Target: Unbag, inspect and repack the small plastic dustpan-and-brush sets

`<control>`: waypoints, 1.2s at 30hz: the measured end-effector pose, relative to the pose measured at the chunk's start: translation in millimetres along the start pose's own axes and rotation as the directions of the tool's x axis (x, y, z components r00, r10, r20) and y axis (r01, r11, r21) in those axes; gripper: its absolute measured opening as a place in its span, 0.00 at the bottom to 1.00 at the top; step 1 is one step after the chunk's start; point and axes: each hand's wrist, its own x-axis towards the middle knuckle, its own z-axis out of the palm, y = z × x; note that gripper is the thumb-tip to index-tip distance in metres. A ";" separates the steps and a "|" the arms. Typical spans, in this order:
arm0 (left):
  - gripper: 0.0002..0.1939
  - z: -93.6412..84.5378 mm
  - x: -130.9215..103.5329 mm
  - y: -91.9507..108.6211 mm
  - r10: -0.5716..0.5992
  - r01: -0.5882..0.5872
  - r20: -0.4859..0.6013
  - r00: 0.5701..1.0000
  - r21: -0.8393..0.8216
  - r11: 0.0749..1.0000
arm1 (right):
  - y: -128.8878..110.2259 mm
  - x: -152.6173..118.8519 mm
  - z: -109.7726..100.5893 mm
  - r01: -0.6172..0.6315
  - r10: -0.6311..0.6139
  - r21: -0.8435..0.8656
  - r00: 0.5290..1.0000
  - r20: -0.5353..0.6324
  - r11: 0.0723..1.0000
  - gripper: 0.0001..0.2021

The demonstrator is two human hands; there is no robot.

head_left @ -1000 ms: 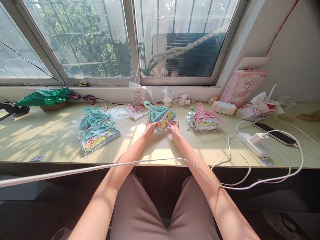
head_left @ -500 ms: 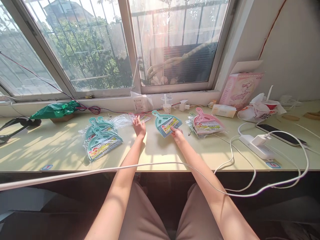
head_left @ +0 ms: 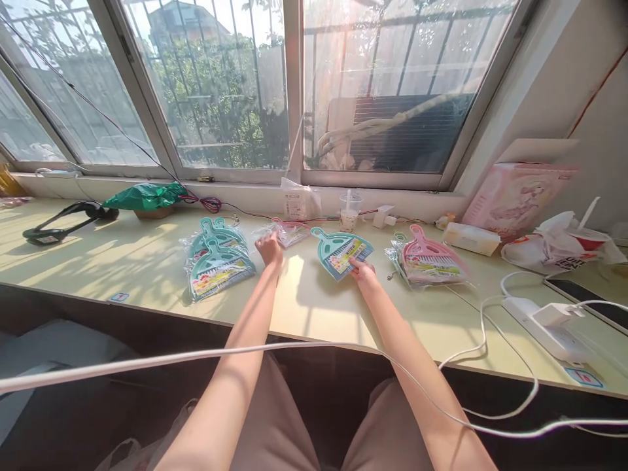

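Observation:
My right hand (head_left: 363, 269) grips the lower edge of a green mini dustpan with a brush and printed label (head_left: 343, 254), thumb on the label, handle pointing away. My left hand (head_left: 269, 248) is closed with curled fingers at a crinkled clear plastic bag (head_left: 267, 230). Just behind it lies a pink dustpan in clear wrap (head_left: 293, 233), partly hidden. Left of my left hand are several bagged green dustpan sets (head_left: 220, 265), overlapping. To the right of my right hand a pink dustpan set (head_left: 429, 258) lies over a green one (head_left: 398, 252) in plastic.
A white cable (head_left: 314, 344) crosses in front of my forearms. On the right are a power strip (head_left: 544, 327), a phone (head_left: 589, 301) and a tissue pack (head_left: 471, 238). A plastic cup (head_left: 349, 214) stands by the window. Headphones (head_left: 69, 222) and a green bag (head_left: 142, 195) sit at left.
My left hand's fingers have gone from stretched over the plastic bag to curled in at it. My right hand still holds the green dustpan. The view has turned left.

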 end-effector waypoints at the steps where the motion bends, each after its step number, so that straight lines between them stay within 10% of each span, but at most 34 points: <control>1: 0.26 -3.4 -3.0 5.4 0.045 -0.047 -0.035 0.998 -0.067 0.997 | -0.8 -0.3 -0.1 0.009 -0.009 0.009 1.000 -0.007 1.000 0.09; 6: 0.23 -7.6 -9.9 23.9 0.266 -0.247 0.072 0.961 -0.200 0.948 | -7.5 -1.6 -4.9 0.077 -0.076 0.065 0.997 -0.022 0.995 0.09; 11: 0.16 -0.8 -3.5 17.7 0.140 -0.100 0.248 0.958 -0.169 0.981 | -13.5 -1.6 -8.7 0.023 -0.022 0.040 0.999 -0.032 0.999 0.08; 19: 0.05 12.0 -10.2 18.4 0.320 -0.280 0.267 0.909 -0.178 0.943 | -16.0 -1.6 -12.0 -0.023 0.022 -0.062 1.000 -0.014 0.998 0.08; 29: 0.17 4.2 -13.2 28.6 0.126 -0.095 0.165 0.978 -0.181 0.979 | -15.4 -5.3 -7.8 -0.040 0.093 -0.215 0.966 0.242 0.976 0.08; 36: 0.13 10.2 -27.8 49.3 0.208 -0.126 0.177 0.962 -0.388 0.913 | -18.9 -11.0 -2.5 0.088 -0.080 -0.070 0.991 0.103 0.994 0.07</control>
